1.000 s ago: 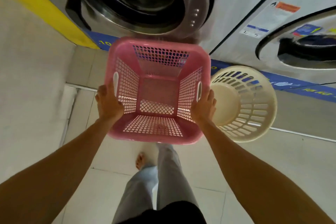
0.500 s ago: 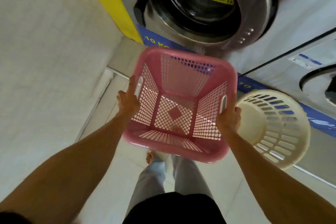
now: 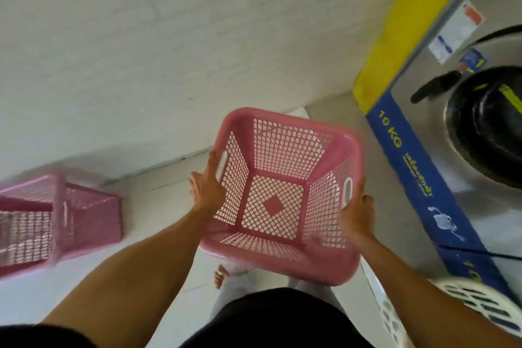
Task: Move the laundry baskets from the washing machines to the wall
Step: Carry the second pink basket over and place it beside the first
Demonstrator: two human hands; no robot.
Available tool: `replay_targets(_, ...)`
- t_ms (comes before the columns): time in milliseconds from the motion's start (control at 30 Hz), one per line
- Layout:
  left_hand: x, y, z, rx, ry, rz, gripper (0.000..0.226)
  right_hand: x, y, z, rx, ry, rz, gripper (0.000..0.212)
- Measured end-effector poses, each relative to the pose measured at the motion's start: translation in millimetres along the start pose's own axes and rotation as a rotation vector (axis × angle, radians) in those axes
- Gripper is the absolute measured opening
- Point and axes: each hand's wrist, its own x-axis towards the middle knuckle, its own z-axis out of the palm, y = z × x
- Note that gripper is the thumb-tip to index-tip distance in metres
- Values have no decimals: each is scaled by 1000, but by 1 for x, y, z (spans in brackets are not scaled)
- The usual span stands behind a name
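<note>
An empty pink square laundry basket (image 3: 285, 167) hangs in the air in front of me, held at both side handles. My left hand (image 3: 206, 192) grips its left rim and my right hand (image 3: 357, 215) grips its right rim. Another pink basket (image 3: 84, 215) stands on the floor at the left, close to the white wall (image 3: 169, 37). A cream round basket (image 3: 477, 302) sits on the floor at the lower right, below the washing machine (image 3: 480, 121).
The washing machine front, with its dark door and a blue "10 KG" strip, fills the right side. A yellow panel (image 3: 401, 28) stands beside it at the wall corner. My legs and a bare foot (image 3: 220, 275) show on the pale tiled floor below the basket.
The view has swung left: the washing machine slid to the right edge, the wall now fills the view, and the second pink basket came into sight. Both hands keep their hold on the basket.
</note>
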Motion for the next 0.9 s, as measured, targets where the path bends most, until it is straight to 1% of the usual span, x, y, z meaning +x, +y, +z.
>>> replay_targets(67,-4,-44,-27,-55,86,-81,93,-12,-42,15,-11,-44,-92,82)
replay_targets(200,-15,-141,-75,-138,177,-196,99,-54,-126,53,-13,-98,-274,70)
replay_targets(300,-25,-212,-107,-197,235,-279,100,-89,-182,87,-36,-116,-397,67)
replay_targets(433,-37,-298,-142,-248,290,-400,98,-137,-248,135,-50,-159,-496,61)
replay_targets(500,-37,-335,-156,-260,315,-421,97,-157,-276,157,-66,-167,-534,55)
replay_targets(600,-34,-378,-172,-246,337,-447,92,-179,-313,187,-86,-179,-581,52)
replay_targets(667,-30,-404,-180,-283,368,-441,89,-188,-333,206,-100,-216,-606,54)
replay_targets(733,-24,-429,-184,-264,401,-425,90,-193,-352,226,-134,-248,-639,58)
replay_targets(833,-6,-461,-182,-296,431,-403,95,-192,-380,257,-178,-266,-671,69)
replay_targets(900,8,-478,-183,-286,439,-431,93,-190,-396,278,-211,-277,-680,79)
